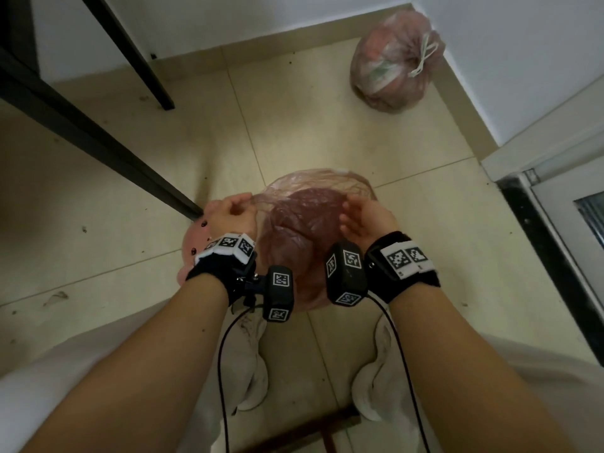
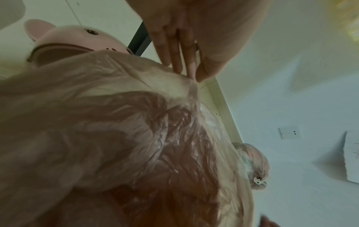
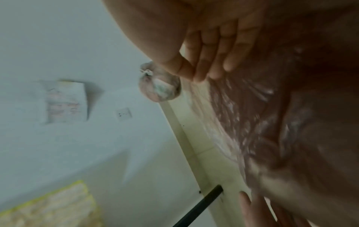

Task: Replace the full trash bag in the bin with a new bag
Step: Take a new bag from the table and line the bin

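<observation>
A new translucent pink bag lies spread over the mouth of the bin, billowed and crumpled. The bin's pink lid, with ears and a face, sticks out at the left under my left wrist. My left hand pinches the bag's left edge between thumb and straight fingers. My right hand is at the bag's right side, its straight fingers against the film; that view is blurred. The full bag, tied with a white string, stands in the far right corner.
A black table frame and a leg run along the left, ending close to the bin. A dark door sill borders the right. My socked feet stand just behind the bin. Tiled floor lies between bin and full bag.
</observation>
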